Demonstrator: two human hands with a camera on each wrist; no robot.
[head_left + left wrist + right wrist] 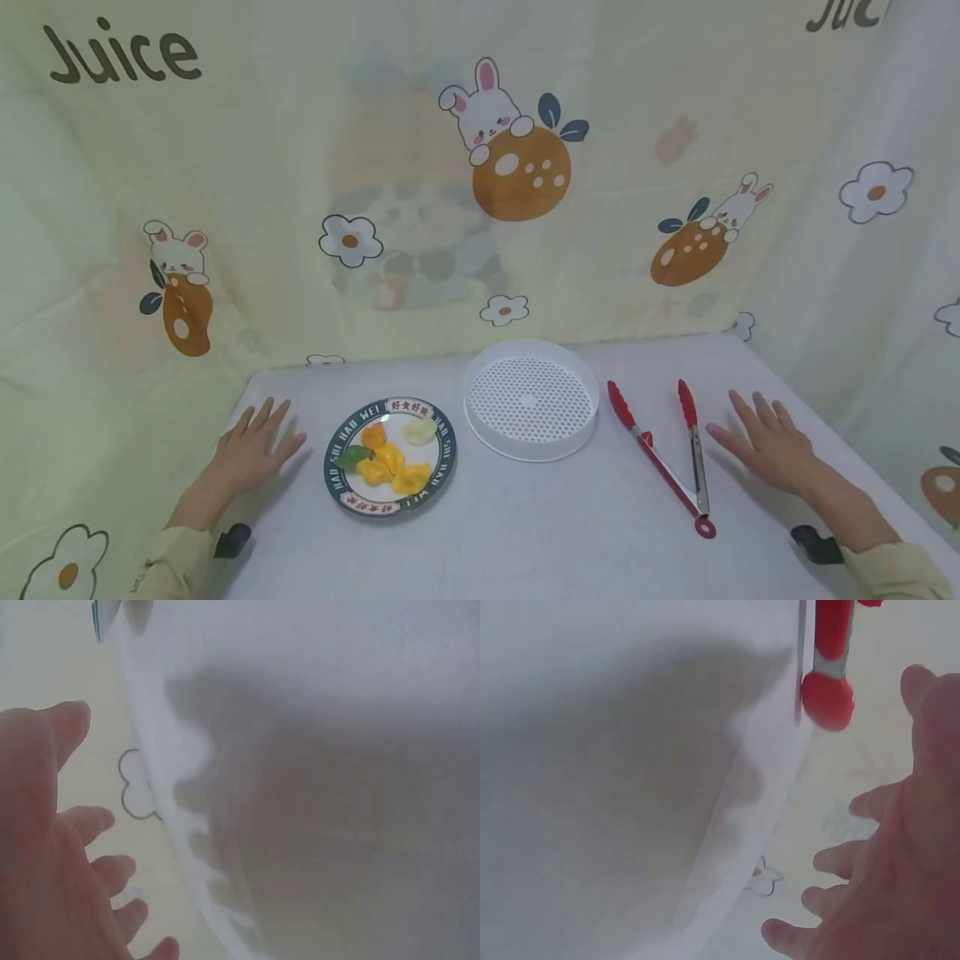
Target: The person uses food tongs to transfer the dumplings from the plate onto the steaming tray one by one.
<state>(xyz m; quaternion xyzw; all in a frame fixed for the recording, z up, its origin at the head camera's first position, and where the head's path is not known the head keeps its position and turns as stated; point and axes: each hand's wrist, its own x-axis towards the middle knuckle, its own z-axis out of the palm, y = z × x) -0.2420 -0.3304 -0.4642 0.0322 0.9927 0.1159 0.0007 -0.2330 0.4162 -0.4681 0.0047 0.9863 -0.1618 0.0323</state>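
Note:
My left hand (247, 454) is held over the table's left side, fingers spread, holding nothing. Nearest to it is a plate (341, 492) with a dark patterned rim, bearing several dumplings (390, 457) in yellow, orange, green and pale cream. A white round steamer tray (529, 400) with a perforated bottom sits at the back middle. Red-tipped tongs (663, 467) lie spread apart, their ring end towards me. Just right of them, my right hand (772, 446) hovers with fingers spread and grips nothing. The right wrist view shows one red tong tip (829, 701) near the right thumb.
A white cloth covers the table (525, 533). Behind it and at both sides hangs a pale curtain (262, 167) printed with rabbits, fruit and flowers. The table's back edge runs close behind the steamer tray.

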